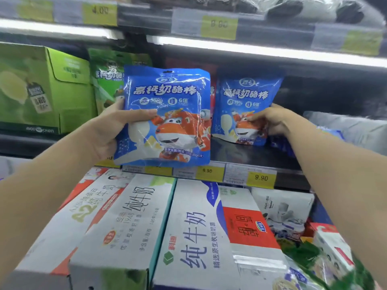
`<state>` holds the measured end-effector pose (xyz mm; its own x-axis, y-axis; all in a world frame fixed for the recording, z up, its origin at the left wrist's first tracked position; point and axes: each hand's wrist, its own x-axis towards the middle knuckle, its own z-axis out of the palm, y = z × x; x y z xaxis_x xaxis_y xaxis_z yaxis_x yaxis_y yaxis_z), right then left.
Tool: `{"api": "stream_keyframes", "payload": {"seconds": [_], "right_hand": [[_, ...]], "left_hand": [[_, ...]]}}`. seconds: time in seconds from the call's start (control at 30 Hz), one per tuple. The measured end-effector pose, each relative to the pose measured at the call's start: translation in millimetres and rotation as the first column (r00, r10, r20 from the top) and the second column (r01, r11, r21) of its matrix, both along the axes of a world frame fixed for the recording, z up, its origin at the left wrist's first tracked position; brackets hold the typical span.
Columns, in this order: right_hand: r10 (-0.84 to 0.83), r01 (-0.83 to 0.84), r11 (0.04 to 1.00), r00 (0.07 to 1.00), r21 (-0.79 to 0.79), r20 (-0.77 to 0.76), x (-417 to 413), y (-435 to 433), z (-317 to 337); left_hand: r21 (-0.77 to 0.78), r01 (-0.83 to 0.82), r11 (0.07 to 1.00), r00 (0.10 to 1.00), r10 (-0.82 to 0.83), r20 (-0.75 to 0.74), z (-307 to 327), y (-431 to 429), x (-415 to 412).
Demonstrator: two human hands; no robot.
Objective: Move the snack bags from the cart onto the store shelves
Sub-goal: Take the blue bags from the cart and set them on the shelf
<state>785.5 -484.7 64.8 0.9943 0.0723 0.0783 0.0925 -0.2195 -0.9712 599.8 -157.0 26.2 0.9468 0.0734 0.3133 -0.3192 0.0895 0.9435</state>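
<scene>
Right below the dark shelf [251, 158] sit white milk cartons [188, 227]. In front of the shelf's edge and off its surface, the near blue snack bag [167, 97] is gripped at its left side by the left hand [109, 132], thumb across the front, other fingers curled behind. Upright on the shelf, the second blue snack bag [245, 95] is pinched at its lower right by the right hand [272, 120], fingers curled on it; yellow price tags [260, 177] line the shelf's front lip.
</scene>
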Motion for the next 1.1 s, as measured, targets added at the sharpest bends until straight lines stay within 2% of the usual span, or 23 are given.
{"api": "stream_keyframes", "payload": {"seconds": [0.07,0.17,0.27,0.4,0.47,0.53,0.6,0.63,0.7,0.77,0.87,1.0,1.07,1.1], "right_hand": [[-0.032,0.025,0.997,0.994,-0.068,-0.102,2,-1,4],[-0.144,0.126,0.984,0.978,-0.123,-0.148,-5,0,7],[-0.294,0.289,0.951,0.955,-0.105,-0.034,-22,15,4],[-0.345,0.357,0.931,0.929,-0.083,0.133,-55,30,-11],[-0.276,0.281,0.960,0.948,-0.012,0.160,-90,36,-16],[-0.067,0.061,0.995,0.996,0.083,0.066,-126,36,-18],[0.224,-0.202,0.939,0.973,0.276,-0.049,-153,29,-18],[0.309,-0.271,0.897,0.949,0.350,-0.057,-162,24,-18],[0.367,-0.342,0.857,0.930,0.386,0.011,-172,15,-18],[0.342,-0.350,0.899,0.936,0.265,0.077,-171,12,-19],[0.179,-0.184,0.982,0.980,0.050,0.087,-155,13,-19],[0.060,-0.060,0.998,0.990,-0.007,0.126,-133,8,-16],[0.009,-0.004,1.000,0.984,-0.025,0.178,-121,5,-17],[-0.010,0.018,0.999,0.979,-0.037,0.205,-116,5,-18]], "left_hand": [[0.006,0.024,1.000,1.000,-0.024,0.001,1,-4,2],[0.005,0.046,0.999,0.999,-0.046,0.020,3,-10,7],[-0.002,0.070,0.998,0.997,-0.070,0.035,3,-15,12],[-0.042,0.152,0.987,0.988,-0.151,0.037,5,-31,16],[-0.023,0.162,0.987,0.986,-0.161,0.041,6,-42,21],[-0.005,0.144,0.990,0.989,-0.143,0.048,8,-58,26],[-0.020,0.157,0.987,0.985,-0.155,0.071,13,-74,30],[-0.032,0.173,0.984,0.982,-0.170,0.076,16,-81,31],[-0.025,0.187,0.982,0.980,-0.185,0.074,21,-93,38],[0.047,0.157,0.986,0.986,-0.159,0.049,24,-103,44],[0.069,0.152,0.986,0.988,-0.153,0.002,24,-113,54],[0.302,0.272,0.914,0.962,-0.260,-0.080,25,-102,71],[0.411,0.273,0.870,0.962,-0.239,-0.131,22,-98,76],[0.448,0.234,0.863,0.972,-0.212,-0.100,19,-99,79]]}}
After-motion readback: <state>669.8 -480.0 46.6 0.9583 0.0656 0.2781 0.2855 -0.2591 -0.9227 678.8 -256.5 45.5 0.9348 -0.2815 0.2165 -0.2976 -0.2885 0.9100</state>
